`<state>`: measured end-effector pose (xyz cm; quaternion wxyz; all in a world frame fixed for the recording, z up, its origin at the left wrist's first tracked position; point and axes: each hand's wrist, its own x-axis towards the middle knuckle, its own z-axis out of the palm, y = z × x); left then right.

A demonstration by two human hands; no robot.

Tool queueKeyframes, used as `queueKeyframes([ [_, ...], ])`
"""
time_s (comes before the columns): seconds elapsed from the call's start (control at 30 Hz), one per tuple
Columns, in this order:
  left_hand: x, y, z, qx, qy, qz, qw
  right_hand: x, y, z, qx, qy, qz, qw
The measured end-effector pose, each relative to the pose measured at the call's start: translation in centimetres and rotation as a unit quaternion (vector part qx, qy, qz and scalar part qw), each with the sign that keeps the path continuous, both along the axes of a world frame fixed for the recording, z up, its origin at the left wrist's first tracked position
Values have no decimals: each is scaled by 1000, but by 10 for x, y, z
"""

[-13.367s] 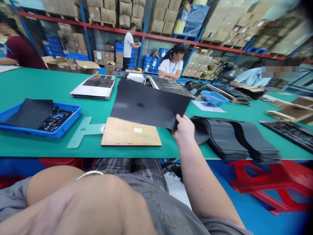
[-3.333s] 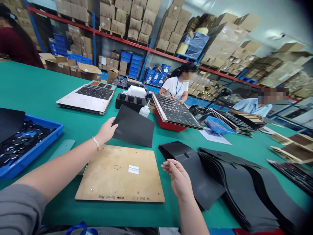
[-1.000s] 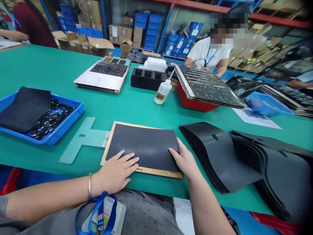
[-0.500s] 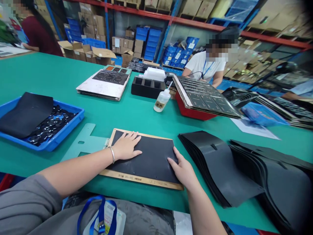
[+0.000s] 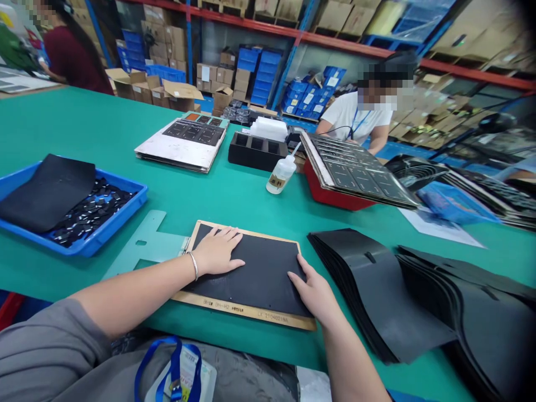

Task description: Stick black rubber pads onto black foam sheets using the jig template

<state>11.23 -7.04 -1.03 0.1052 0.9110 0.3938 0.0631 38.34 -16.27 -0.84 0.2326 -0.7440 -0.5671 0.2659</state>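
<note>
A black sheet lies flat on a wooden board with printed markings along its near edge. My left hand rests palm down on the sheet's left part, fingers spread. At the right end, my right hand lies over the edge of sheet and board, thumb apart from the fingers, which are stretched out. A pale green translucent plate with cut-outs is joined by a hinge at the board's left side. Just right of my right hand lies a stack of black sheets, curved and fanned.
A blue tray of small black pieces stands at left. Beyond the board are a plastic bottle, a black divided box, and panels stacked on a red bin. A co-worker sits across the green table.
Both hands stay in the same places on the black sheet. The whole view has shifted slightly, with things appearing a little farther right.
</note>
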Motion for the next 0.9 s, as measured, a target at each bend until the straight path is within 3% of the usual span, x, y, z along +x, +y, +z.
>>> queueKeyframes([
  [0.37, 4, 2, 1, -1, -8, -4, 1000, 7, -3, -3, 19, -16, 13, 1000],
  [0.9, 0, 2, -3, 6, -15, -12, 1000, 3, -1, 7, 16, -33, 15, 999],
])
